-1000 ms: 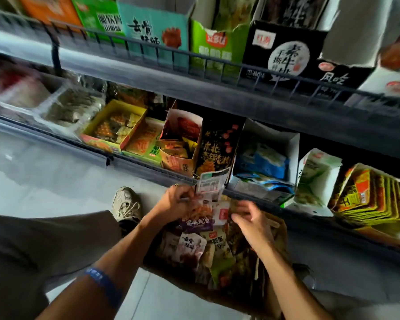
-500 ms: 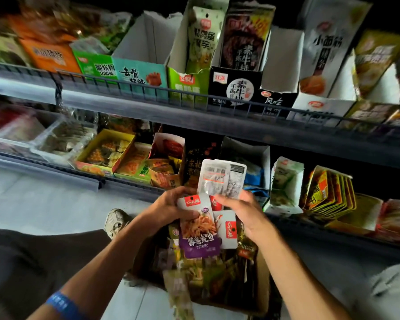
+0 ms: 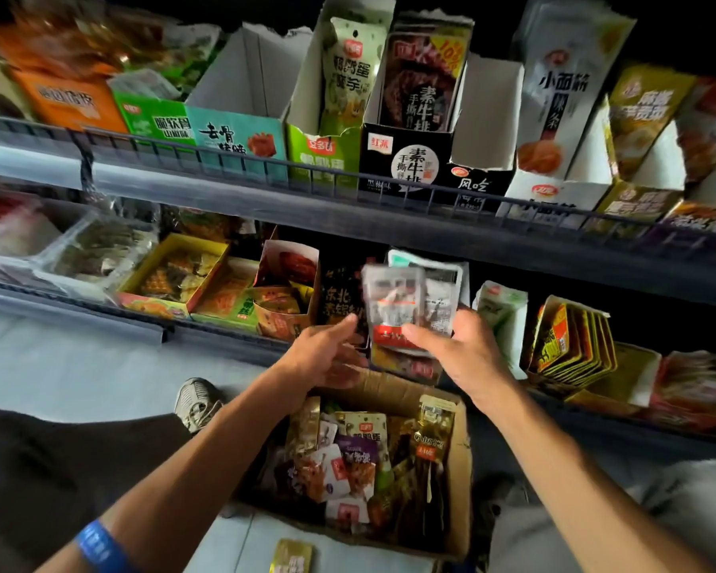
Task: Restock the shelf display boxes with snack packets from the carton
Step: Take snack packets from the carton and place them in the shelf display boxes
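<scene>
Step in hand: carrying a small stack of packets [image 3: 410,312] from the carton [image 3: 457,457] up toward the shelf boxes; no packet of this stack is placed yet.
Right hand [image 3: 464,353]: fingers and thumb are clamped on the lower edge of the packets, holding them upright in front of the lower shelf [image 3: 224,341].
Left hand [image 3: 327,357]: fingers straight and relaxed, holding nothing, just beside the stack; whether a fingertip touches it I cannot tell because of blur.
Packets: white and grey with a red band, above the carton, between both hands.
Carton: on the floor below the hands, still with many mixed packets inside.
Next move, my judgement: find the display box with the same print, then slide the stack in upright. The print is too blurred to say which box matches.
</scene>
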A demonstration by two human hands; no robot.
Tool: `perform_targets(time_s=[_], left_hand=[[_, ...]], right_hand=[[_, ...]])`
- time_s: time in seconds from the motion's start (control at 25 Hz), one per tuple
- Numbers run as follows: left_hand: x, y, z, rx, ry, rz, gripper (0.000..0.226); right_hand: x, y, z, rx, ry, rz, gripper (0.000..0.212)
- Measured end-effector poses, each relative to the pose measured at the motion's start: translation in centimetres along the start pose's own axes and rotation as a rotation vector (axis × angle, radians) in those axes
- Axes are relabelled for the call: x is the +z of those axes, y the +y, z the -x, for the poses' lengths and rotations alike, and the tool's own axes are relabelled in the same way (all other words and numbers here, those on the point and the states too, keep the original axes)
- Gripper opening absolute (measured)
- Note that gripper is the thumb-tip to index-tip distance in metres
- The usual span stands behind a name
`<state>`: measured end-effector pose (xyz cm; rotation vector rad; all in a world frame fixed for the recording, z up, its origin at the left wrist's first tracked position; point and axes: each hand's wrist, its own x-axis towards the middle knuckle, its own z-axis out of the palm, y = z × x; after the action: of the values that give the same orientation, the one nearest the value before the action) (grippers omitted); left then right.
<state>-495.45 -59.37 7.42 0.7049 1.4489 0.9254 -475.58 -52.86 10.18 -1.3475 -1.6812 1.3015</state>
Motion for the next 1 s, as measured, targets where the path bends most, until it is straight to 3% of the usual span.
perform_targets(time_s=[0.08, 0.12, 0.24, 0.36, 0.4, 0.48, 0.56, 0.64, 0.72, 0.8, 0.92, 1.0], left_hand=[[0.3, 0.5, 0.7, -0.164, -0.191, 0.202, 0.080], [0.4, 0.4, 1.2, -0.167, -0.260, 0.326, 0.081], [0.6, -0.5, 1.9, -0.127, -0.294, 0.585, 0.051], [0.3, -1.8, 1.5, -0.089, -0.261, 0.618, 0.061], [0.2, -2.1, 1.3, -0.052, -0.226, 0.626, 0.067], [-0.2, -2.3, 1.1, 0.012, -0.093, 0.627, 0.059], [-0.4, -1.8, 1.2, 0.035, 0.013, 0.585, 0.046], [-0.4, -2.2, 1.2, 0.017, 0.034, 0.539, 0.044], [0.2, -2.6, 1.7, -0.060, -0.035, 0.510, 0.036], [0.4, -3.0, 2.0, -0.153, -0.046, 0.466, 0.020], [-1.1, -4.6, 2.2, -0.185, 0.048, 0.327, 0.027], [-3.0, -6.7, 2.5, -0.170, 0.142, 0.280, 0.029]], right_hand=[[0.4, 0.3, 1.0, -0.239, -0.108, 0.133, 0.029], [1.0, 0.6, 1.4, -0.347, -0.175, 0.225, 0.038], [2.6, 2.1, 1.5, -0.569, -0.243, 0.566, 0.068], [2.4, 2.6, 1.5, -0.609, -0.325, 0.632, 0.081], [2.3, 2.4, 1.7, -0.576, -0.309, 0.564, 0.084], [2.0, 1.9, 2.2, -0.330, -0.190, 0.221, 0.080], [2.5, 1.6, 2.3, 0.004, -0.078, -0.110, 0.051], [3.8, 1.5, 2.7, 0.229, -0.194, -0.108, 0.056], [5.5, 2.1, 3.3, 0.212, -0.268, 0.004, 0.061], [7.4, 3.1, 3.0, 0.151, -0.234, 0.061, 0.057], [9.9, 5.8, 2.6, 0.228, -0.261, 0.155, 0.079], [11.8, 8.5, 3.6, 0.207, -0.276, 0.286, 0.073]])
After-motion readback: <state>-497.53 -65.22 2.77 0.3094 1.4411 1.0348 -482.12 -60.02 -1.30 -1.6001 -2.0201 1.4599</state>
